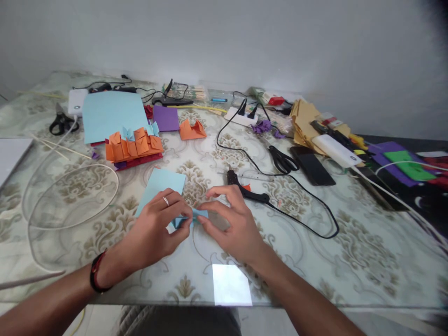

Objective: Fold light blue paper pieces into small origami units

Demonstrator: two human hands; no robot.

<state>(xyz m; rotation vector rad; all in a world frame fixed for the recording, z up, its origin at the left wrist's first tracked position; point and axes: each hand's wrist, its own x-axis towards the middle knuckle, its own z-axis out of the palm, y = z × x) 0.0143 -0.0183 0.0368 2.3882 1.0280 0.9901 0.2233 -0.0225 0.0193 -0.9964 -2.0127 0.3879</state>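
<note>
A small folded piece of light blue paper (200, 214) lies between my hands near the table's front. My left hand (159, 228), with a ring on one finger, pinches its left side. The thumb and fingers of my right hand (233, 221) close on its right end. Just behind my left hand lies a flat light blue sheet (167, 182), partly covered by that hand. A black glue gun (248, 189) rests on the table behind my right hand, its nozzle pointing away.
Folded orange paper pieces (135, 145) and a large blue sheet (114, 114) lie back left. Black scissors (283, 159), a phone (312, 165) and a power strip (241, 116) are at the back right. A white cable (75, 227) loops at left; a black cord curves right.
</note>
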